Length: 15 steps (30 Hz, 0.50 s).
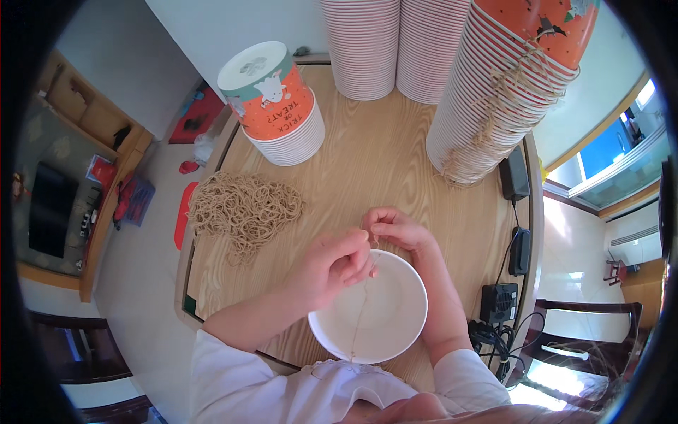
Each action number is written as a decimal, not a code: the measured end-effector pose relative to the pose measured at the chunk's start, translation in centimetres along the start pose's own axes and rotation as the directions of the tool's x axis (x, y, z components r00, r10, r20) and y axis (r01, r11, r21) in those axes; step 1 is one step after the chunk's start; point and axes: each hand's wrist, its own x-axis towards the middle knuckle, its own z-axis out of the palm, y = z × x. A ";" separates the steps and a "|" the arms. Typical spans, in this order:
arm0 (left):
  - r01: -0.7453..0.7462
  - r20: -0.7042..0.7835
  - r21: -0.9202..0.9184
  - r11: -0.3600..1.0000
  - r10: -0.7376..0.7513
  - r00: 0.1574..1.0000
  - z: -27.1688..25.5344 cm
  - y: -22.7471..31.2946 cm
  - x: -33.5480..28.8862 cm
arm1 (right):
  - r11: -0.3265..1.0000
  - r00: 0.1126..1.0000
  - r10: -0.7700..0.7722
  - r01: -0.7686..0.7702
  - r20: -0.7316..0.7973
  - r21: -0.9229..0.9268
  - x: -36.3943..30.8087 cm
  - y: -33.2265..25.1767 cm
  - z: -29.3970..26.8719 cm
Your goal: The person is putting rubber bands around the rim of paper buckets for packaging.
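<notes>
Wood-grain tabletop (pixel 353 169) bears tall bucket stacks (pixel 360 49) along its far edge, presumably leaving working room. Near its front edge, a white bucket (pixel 399 311) opens upward. Tangled twine (pixel 244 208) lies by the left edge (handy, it seems). Left hand (pixel 337 261) and right hand (pixel 399 230) pinch a thin strand (pixel 362 311) above the bucket's rim, seemingly for control.

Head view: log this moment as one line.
left hand: pinching twine strand; right hand: same strand; paper bucket: below hands, mouth up; twine heap: left of bucket
</notes>
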 end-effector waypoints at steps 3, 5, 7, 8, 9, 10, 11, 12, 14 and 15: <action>0.046 0.007 0.075 0.996 -0.046 0.999 -0.4 1.9 1.0 | 0.999 0.999 0.029 -0.029 -0.028 0.015 -0.2 0.2 -0.1; 0.085 -0.019 0.156 0.984 -0.084 0.996 -0.9 2.8 2.0 | 0.998 0.996 0.062 -0.064 -0.071 -0.017 -0.4 0.6 -0.5; 0.122 -0.054 0.236 0.964 -0.112 0.992 -1.9 3.0 2.5 | 0.999 0.996 0.054 -0.054 -0.070 0.001 -0.3 0.6 -0.2; 0.025 -0.007 0.521 0.853 -0.025 1.000 -2.5 2.8 2.8 | 0.999 0.996 0.046 -0.044 -0.078 0.023 -0.2 0.6 -0.2; -0.074 0.064 0.751 0.657 0.039 0.997 -2.9 2.6 3.0 | 0.999 0.996 0.046 -0.045 -0.076 0.020 -0.3 0.5 -0.2; -0.076 0.064 0.751 0.656 0.042 0.997 -3.0 2.7 3.0 | 0.999 0.998 0.031 -0.028 -0.059 0.047 -0.4 0.4 -0.3; -0.098 0.112 0.809 0.580 0.011 0.994 -3.2 2.8 2.9 | 0.997 0.999 0.014 -0.011 -0.043 0.075 -0.4 0.2 -0.3; -0.123 0.156 0.858 0.498 -0.025 0.987 -3.3 2.9 2.8 | 0.997 0.999 0.015 -0.012 -0.040 0.073 -0.4 0.1 -0.3; -0.116 0.161 0.872 0.476 -0.055 0.985 -3.5 3.2 2.8 | 0.986 0.992 -0.122 0.117 0.038 0.116 -0.3 -0.2 -0.3; -0.109 0.166 0.885 0.453 -0.087 0.982 -3.6 3.4 2.7 | 0.987 0.992 -0.121 0.115 0.041 0.114 -0.2 -0.2 -0.3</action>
